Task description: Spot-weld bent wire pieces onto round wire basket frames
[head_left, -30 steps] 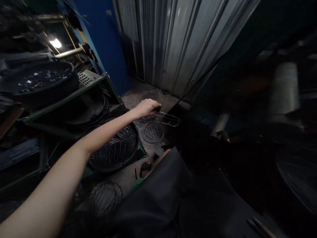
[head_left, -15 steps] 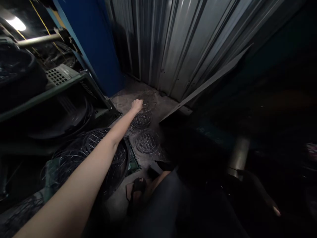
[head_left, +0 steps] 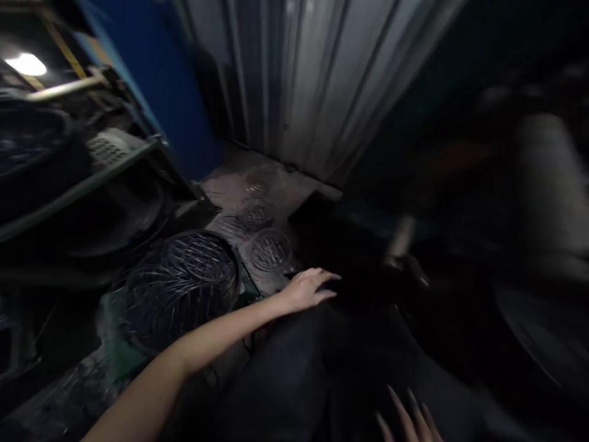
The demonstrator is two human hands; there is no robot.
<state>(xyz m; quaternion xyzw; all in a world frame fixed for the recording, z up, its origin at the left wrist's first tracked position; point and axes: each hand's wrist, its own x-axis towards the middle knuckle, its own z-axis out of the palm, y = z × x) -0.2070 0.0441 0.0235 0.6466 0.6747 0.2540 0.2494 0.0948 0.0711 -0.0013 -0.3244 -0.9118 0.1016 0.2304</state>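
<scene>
My left hand (head_left: 313, 288) reaches across from the left, above my dark-clothed legs (head_left: 289, 362). Its fingers are spread, with nothing visible in them. At the bottom edge my right hand (head_left: 411, 420) shows only its fingers, apart and slightly blurred; nothing is visible in them. Beyond my left hand, several flat round black grille-like pieces (head_left: 270, 250) lie on the grey floor (head_left: 276, 184). Left of my forearm, a heap of similar round black pieces (head_left: 184, 279) is piled on a green crate (head_left: 115, 331). Deep shadow hides what lies right of my left hand.
A dark rack (head_left: 151, 147) on the left holds a large black tub (head_left: 39, 147). Behind it stands a blue post (head_left: 156, 73). A corrugated metal wall (head_left: 294, 80) closes off the back. To the right are dark machine parts and a pale cylinder (head_left: 550, 184).
My left hand has come back from the floor pieces toward my legs and turned from closed to spread. My right hand's fingers have come into view. The camera view has shifted.
</scene>
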